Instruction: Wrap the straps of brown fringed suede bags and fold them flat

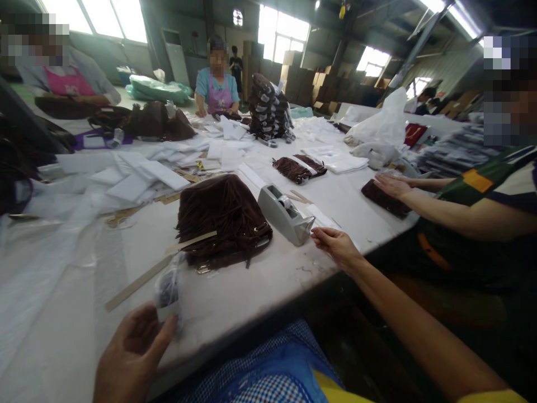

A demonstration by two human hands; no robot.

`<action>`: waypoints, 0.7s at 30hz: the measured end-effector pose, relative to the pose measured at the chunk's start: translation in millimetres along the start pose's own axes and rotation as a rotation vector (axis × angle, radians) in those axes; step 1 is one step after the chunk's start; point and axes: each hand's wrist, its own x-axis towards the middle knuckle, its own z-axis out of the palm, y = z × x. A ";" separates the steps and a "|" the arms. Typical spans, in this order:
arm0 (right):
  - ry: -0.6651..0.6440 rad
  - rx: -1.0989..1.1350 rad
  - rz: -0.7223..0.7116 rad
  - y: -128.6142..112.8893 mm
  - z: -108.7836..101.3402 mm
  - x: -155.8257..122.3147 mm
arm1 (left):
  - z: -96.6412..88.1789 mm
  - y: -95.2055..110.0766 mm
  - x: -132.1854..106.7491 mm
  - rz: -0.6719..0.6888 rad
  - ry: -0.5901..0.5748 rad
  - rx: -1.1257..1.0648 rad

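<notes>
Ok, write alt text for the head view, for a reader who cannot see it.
At a white table, the person's left hand holds a plastic-wrapped bundle while the right hand reaches to a grey tape dispenser beside a brown fringed bag. A co-worker's hands rest on a dark piece at the right.

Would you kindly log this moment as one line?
left hand: touching plastic bundle | right hand: at tape dispenser | fringed bag: on table, between hands
</notes>
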 end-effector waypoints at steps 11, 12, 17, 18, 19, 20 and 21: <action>-0.047 0.032 0.030 26.0 43.3 -37.6 | 9.5 -1.3 -0.5 0.087 -0.022 -0.140; -0.106 -0.035 -0.013 27.6 52.1 -47.4 | 10.6 -0.5 -1.1 0.110 -0.029 -0.147; -0.574 -0.389 -0.317 23.7 114.9 -99.7 | 17.4 11.7 -8.8 0.252 -0.070 -0.163; -0.664 -0.422 -0.374 21.5 128.7 -107.7 | 18.6 14.6 -10.7 0.269 -0.078 -0.157; -0.741 -0.444 -0.436 19.7 142.0 -114.2 | 19.6 17.2 -12.6 0.283 -0.088 -0.149; -0.799 -0.461 -0.499 18.5 154.5 -118.8 | 20.1 19.4 -14.5 0.296 -0.096 -0.136; -0.838 -0.476 -0.554 18.3 166.0 -121.8 | 20.2 21.1 -16.2 0.310 -0.107 -0.123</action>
